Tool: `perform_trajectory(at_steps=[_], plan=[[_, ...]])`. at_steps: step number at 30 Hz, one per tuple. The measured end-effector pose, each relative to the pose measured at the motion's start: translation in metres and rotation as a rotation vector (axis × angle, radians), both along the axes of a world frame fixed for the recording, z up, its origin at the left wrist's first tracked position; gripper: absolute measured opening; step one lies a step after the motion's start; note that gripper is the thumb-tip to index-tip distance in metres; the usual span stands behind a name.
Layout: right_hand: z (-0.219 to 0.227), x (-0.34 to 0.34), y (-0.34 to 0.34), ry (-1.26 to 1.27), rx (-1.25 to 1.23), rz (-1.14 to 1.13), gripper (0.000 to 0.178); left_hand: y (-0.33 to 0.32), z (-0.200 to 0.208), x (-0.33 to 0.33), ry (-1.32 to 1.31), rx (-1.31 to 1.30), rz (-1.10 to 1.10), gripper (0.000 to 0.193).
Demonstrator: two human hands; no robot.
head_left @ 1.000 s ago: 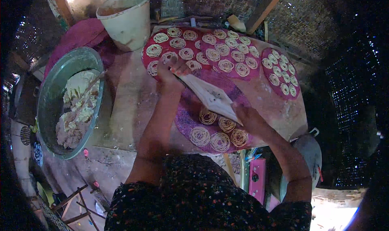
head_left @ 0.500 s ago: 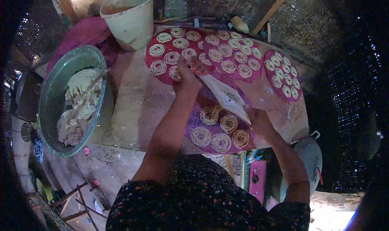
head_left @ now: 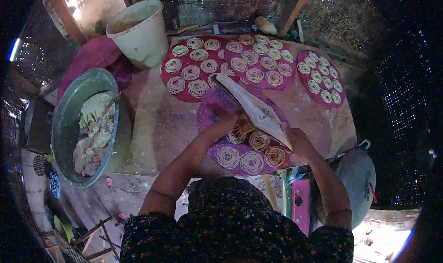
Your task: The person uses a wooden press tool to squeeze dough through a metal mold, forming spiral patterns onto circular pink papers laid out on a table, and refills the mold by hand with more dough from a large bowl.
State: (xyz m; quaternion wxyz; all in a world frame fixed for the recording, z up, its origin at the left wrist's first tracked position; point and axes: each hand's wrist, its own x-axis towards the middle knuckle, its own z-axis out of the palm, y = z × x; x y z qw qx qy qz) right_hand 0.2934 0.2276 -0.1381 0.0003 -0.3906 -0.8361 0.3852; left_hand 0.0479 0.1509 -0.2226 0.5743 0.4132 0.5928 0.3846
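Note:
A long pale wooden press (head_left: pixel 256 112), widest at its middle and narrow at its ends, slants above a purple mesh sheet (head_left: pixel 206 116). My right hand (head_left: pixel 299 143) is closed around its near right end. The far left end, previously gripped, juts up with no hand on it. My left hand (head_left: pixel 230 121) is beneath the press's left side, beside the dough strands; shadow and the press hide its fingers. Coils of thin dough strands lie on the sheet, among them a pale coil (head_left: pixel 251 162) and a browner coil (head_left: pixel 274 156).
Three more mesh sheets carry many coils, such as the red sheet (head_left: pixel 183 90), along the table's (head_left: pixel 159 134) far side. At left stand a green basin (head_left: pixel 59 138) of dough with a stick in it and a white bucket (head_left: pixel 144 39). A large lidded pot (head_left: pixel 357 180) sits at right.
My left hand has let go of the press's far end and come down toward me, under the press. My right hand still grips the near end. The whole view has shifted slightly.

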Motion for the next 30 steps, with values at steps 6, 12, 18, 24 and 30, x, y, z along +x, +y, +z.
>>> perform_trajectory(at_steps=[6,12,18,24,30], plan=[[-0.025,0.018,0.016,0.130,0.408,0.207,0.046,0.011,-0.004,0.005,-0.093,0.006,-0.079,0.052],[-0.037,0.037,0.027,0.190,0.445,0.295,0.048,0.019,-0.024,0.003,-0.353,-0.079,-0.140,0.046],[-0.011,0.034,0.022,-0.077,0.534,0.226,0.072,0.006,-0.043,-0.004,1.070,0.625,-0.094,0.043],[-0.013,0.045,0.019,-0.207,0.410,0.191,0.074,-0.029,-0.013,-0.003,1.275,0.523,-0.184,0.044],[-0.013,0.047,0.005,0.155,0.418,0.214,0.066,-0.054,0.075,-0.014,1.163,0.568,0.057,0.056]])
